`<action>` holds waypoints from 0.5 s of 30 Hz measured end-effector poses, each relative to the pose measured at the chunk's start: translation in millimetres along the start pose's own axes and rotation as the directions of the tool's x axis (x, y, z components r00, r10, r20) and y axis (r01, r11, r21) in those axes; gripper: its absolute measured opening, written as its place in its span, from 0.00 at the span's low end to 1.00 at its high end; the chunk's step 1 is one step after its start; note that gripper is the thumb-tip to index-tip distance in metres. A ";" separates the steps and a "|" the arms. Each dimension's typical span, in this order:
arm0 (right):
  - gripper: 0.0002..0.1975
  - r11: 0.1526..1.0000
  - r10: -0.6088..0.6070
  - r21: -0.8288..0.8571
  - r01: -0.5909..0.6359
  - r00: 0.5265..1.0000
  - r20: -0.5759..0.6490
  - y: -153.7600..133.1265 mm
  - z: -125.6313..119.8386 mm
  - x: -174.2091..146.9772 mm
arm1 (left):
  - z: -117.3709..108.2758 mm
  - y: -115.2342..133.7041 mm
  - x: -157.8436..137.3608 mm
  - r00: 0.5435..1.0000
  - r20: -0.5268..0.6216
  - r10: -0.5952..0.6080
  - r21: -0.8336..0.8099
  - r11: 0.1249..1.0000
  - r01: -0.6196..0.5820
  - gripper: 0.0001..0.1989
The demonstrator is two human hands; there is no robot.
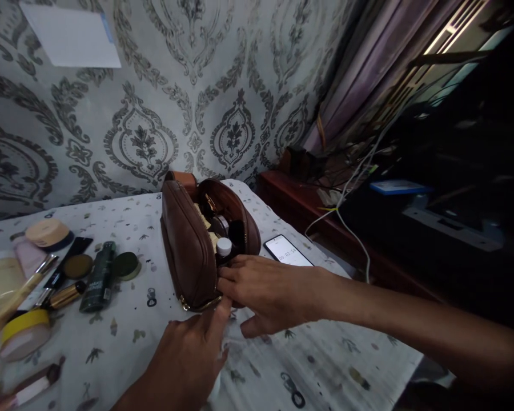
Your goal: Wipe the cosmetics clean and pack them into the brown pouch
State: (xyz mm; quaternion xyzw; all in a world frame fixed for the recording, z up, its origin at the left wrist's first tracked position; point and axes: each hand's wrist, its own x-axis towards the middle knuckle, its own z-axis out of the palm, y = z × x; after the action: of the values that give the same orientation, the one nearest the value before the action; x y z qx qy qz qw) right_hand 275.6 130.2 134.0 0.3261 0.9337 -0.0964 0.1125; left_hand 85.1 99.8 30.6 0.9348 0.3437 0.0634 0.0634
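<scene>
A brown makeup bag stands unzipped on the cloth-covered table. Inside its opening I see a white-capped bottle, a small round jar and other items too dark to name. My right hand reaches over the bag's near right edge. Its fingers bend over the rim beside the bottle, and the thumb stays outside. In front of the bag is my left hand, with its index fingertip by the bag's front corner and its other fingers curled. Something pale shows beneath that hand, mostly hidden.
To the left lie a dark green tube, a yellow-lidded jar, a makeup brush, a round compact and several other cosmetics. A phone showing a timer lies right of the bag. White cables hang beyond the table's right edge.
</scene>
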 end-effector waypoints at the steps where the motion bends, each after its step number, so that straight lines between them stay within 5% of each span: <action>1: 0.19 1.000 -0.003 -0.004 0.002 1.000 -0.018 0.5 0.1 -1.2 | -1.1 0.0 0.2 1.000 0.010 -0.004 0.004 1.000 0.004 0.31; 6: 0.15 0.993 -0.017 -0.114 0.004 0.993 -0.113 1.1 8.7 -8.2 | -0.5 -4.1 -3.9 0.999 -0.031 0.017 0.017 1.000 -0.017 0.32; 12: 0.08 0.934 0.046 -0.321 -0.157 0.943 -0.329 -10.3 25.6 -17.9 | -9.5 -12.1 -5.0 0.989 -0.144 0.022 0.034 0.999 -0.017 0.29; 15: 0.10 0.935 0.095 -0.274 -0.227 0.901 -0.424 -21.9 32.2 -22.0 | -16.8 -11.0 -4.1 0.978 -0.208 0.036 0.059 0.998 -0.024 0.26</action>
State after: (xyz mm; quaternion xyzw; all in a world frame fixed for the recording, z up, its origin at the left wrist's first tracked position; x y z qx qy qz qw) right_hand 283.3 92.3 111.5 0.3935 0.9092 0.1338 -0.0243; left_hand 72.3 106.8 45.0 0.9294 0.3360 0.1524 -0.0004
